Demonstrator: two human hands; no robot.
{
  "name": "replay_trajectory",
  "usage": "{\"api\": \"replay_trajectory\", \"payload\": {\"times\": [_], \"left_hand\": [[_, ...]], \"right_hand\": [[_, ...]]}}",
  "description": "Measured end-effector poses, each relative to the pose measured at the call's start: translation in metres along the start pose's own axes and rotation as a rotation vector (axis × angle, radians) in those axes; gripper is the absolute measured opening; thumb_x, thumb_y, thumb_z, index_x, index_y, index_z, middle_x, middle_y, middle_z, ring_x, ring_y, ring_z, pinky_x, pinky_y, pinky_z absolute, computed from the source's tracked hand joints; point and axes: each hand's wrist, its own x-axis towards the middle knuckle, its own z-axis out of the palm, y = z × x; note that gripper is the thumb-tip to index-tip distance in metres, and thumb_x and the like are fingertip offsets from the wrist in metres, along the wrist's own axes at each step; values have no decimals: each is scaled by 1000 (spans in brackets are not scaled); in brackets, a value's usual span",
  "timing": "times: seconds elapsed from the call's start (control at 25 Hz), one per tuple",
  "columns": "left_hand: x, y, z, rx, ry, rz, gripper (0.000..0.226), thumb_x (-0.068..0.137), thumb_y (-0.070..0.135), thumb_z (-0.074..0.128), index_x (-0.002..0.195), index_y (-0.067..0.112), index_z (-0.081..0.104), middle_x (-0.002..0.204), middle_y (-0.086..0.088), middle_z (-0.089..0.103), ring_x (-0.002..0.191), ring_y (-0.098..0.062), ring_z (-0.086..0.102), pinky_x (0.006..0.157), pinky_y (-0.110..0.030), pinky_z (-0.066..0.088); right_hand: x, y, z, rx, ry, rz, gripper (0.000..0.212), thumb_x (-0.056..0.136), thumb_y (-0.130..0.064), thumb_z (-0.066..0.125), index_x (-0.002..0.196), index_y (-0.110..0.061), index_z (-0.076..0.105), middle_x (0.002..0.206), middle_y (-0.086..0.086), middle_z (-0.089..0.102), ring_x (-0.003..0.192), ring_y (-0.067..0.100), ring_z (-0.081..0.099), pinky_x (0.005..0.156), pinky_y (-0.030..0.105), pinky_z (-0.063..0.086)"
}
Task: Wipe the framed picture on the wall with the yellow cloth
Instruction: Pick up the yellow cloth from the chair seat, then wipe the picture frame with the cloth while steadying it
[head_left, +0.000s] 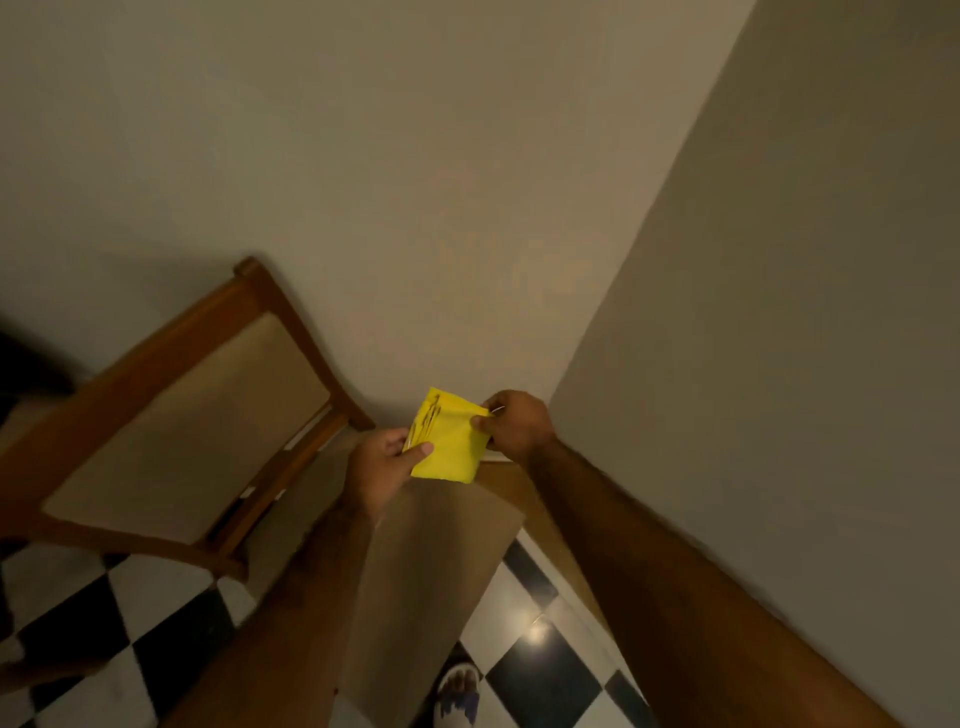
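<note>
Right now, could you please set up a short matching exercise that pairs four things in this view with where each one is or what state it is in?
Column one:
1. yellow cloth
2. wooden chair
3. checkered floor
4. sandalled foot

Column two:
A. black and white tiles
B. at the bottom edge, on the floor
C. folded, pinched by the left hand and the right hand
D. against the wall, left of the hands

Pairs: 1-C, 2-D, 3-A, 4-B.
</note>
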Motion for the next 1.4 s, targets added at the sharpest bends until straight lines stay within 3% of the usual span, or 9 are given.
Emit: {"api": "replay_trajectory", "payload": {"times": [0.08,0.24,0.44,0.64,0.8,1.04,1.24,1.32,1.4], "left_hand": [[-11,51,17,-33,-50,102,27,86,1,72,113,4,70,84,5,79,73,-4,71,68,-22,59],[-34,141,51,-99,-88,238,29,84,6,76,113,8,72,93,-8,76,71,-2,72,61,-18,56],[-77,236,93,-149,-129,400,33,82,10,79,113,3,73,95,-13,75,80,-17,70,64,-21,59],[-123,347,133,-215,-195,571,35,80,10,80,113,-1,72,94,-13,76,73,-9,72,66,-23,60],[-176,443,154,-295,-252,732,34,79,11,81,111,2,73,92,-13,76,76,-16,72,68,-26,62],[-265,575,176,-371,-345,962,42,79,9,80,119,3,70,91,-6,76,73,-11,72,65,-23,62],[-349,682,191,-506,-446,1098,43,82,6,76,125,6,66,94,-5,73,74,-11,71,61,-18,60],[-384,724,197,-556,-494,1145,40,84,7,75,122,7,66,93,-2,72,74,-10,71,62,-19,60],[-416,761,205,-599,-534,1186,36,85,6,74,120,4,66,93,-3,71,78,-13,69,63,-21,61]], "right_hand": [[-20,-27,-49,16,64,-50,27,86,-14,78,109,0,73,111,26,73,105,42,72,94,53,59],[-62,-72,-140,21,170,-152,26,89,-11,75,111,3,72,92,19,68,97,46,74,87,54,61],[-130,-114,-237,-3,317,-259,25,93,-9,70,114,4,71,91,17,65,92,44,74,87,54,62],[-208,-166,-337,-27,524,-361,23,91,-12,72,109,3,73,88,18,69,89,41,75,85,53,63],[-282,-216,-410,-133,704,-483,24,92,-14,71,111,-1,74,101,25,76,90,39,76,87,52,62],[-411,-271,-486,-251,1023,-654,29,93,-24,71,118,-9,76,109,16,77,101,32,74,91,47,60],[-533,-285,-555,-507,1449,-867,42,96,-41,64,127,-12,69,116,9,76,109,26,71,95,37,55],[-587,-282,-597,-719,1659,-916,51,99,-40,58,137,-6,60,138,16,65,134,32,58,112,38,43],[-641,-274,-640,-887,1856,-843,67,101,-45,51,152,-3,43,161,17,41,155,32,31,127,41,26]]}}
